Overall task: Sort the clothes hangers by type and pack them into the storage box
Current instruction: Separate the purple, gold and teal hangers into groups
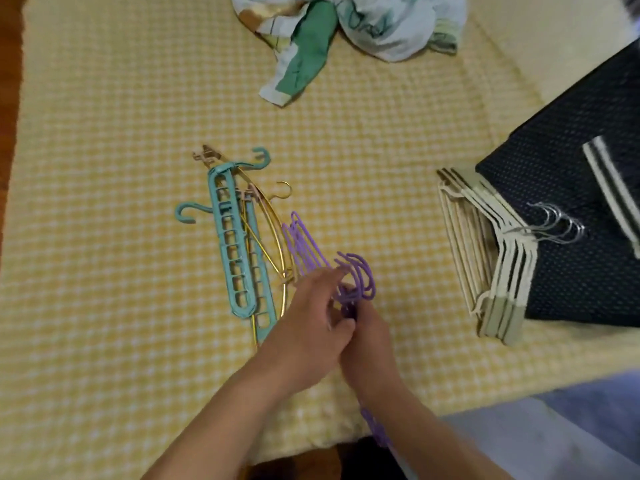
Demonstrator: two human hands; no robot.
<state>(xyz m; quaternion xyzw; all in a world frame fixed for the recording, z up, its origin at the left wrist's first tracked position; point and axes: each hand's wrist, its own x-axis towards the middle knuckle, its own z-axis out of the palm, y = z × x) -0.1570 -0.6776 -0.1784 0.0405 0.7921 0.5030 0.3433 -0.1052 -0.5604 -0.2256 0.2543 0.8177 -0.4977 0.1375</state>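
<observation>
A bunch of purple plastic hangers (308, 247) lies on the yellow checked bed cover, hooks (360, 275) gathered near the middle. My left hand (311, 327) and my right hand (367, 344) meet at the hangers' necks, fingers curled round them. More purple plastic (375, 427) shows under my right forearm. Left of them lie two teal multi-slot hangers (232, 251) and thin gold wire hangers (273, 233). A stack of cream hangers (498, 268) with metal hooks leans against the dark dotted storage box (571, 188) at the right.
A crumpled white, green and patterned cloth (329, 32) lies at the far edge of the bed cover (104, 168). A striped handle (609, 188) hangs on the box. The bed's near edge runs below my forearms, with pale fabric at the lower right.
</observation>
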